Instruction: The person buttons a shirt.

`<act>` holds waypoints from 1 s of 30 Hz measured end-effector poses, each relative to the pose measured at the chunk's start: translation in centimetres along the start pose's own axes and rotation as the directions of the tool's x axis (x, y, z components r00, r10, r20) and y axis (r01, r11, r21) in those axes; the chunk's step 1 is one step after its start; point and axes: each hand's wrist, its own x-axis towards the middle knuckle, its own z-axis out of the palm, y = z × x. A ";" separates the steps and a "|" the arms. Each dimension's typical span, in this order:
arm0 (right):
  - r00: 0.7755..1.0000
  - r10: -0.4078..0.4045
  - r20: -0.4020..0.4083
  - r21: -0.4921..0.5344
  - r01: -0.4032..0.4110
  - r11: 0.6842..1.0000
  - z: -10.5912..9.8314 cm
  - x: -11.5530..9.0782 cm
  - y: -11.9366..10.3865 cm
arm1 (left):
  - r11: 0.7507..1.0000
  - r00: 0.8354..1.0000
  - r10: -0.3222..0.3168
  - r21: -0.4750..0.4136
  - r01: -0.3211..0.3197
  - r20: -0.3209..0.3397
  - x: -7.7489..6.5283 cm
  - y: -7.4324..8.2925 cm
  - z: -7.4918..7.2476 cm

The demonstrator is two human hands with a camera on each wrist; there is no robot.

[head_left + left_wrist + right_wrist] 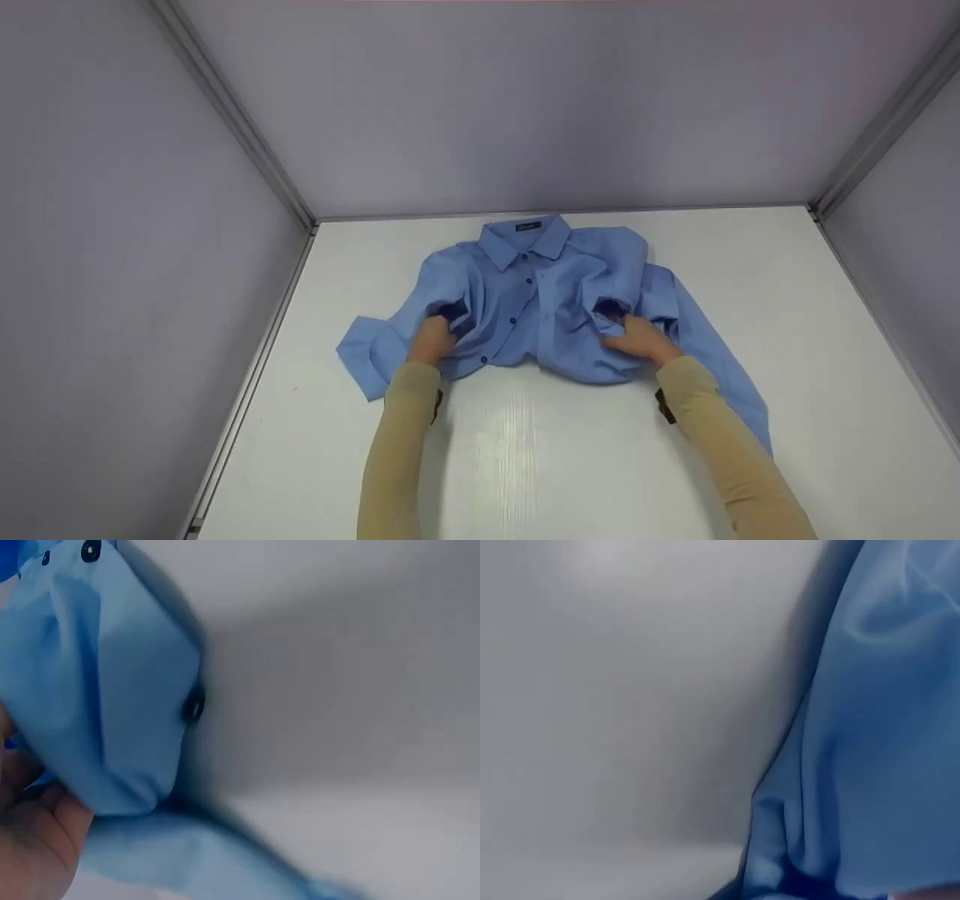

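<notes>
A light blue button-up shirt [553, 304] lies front up on the white table, its collar [525, 238] toward the back wall. Its lower part is bunched up toward the chest. My left hand [433, 341] grips the cloth at the shirt's left side, and in the left wrist view its fingers [52, 821] curl into a fold beside the dark buttons [193, 703]. On the other side my right hand [641, 340] pinches the cloth below a dark opening in the folds. Only a sliver of that hand shows in the right wrist view, beside the draped fabric [892, 742].
One sleeve [369, 352] folds out at the left; the other sleeve [724, 360] stretches down the right, passing beside my right forearm. Grey panels wall the white table [810, 315] at the back and both sides, with metal rails [247, 139] at the corners.
</notes>
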 end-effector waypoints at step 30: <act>0.980 -0.199 0.028 0.720 0.119 0.684 -9.9 -2.6 -1.8 | 0.689 0.981 -0.058 -0.704 0.173 0.184 -5.5 10.6 -13.0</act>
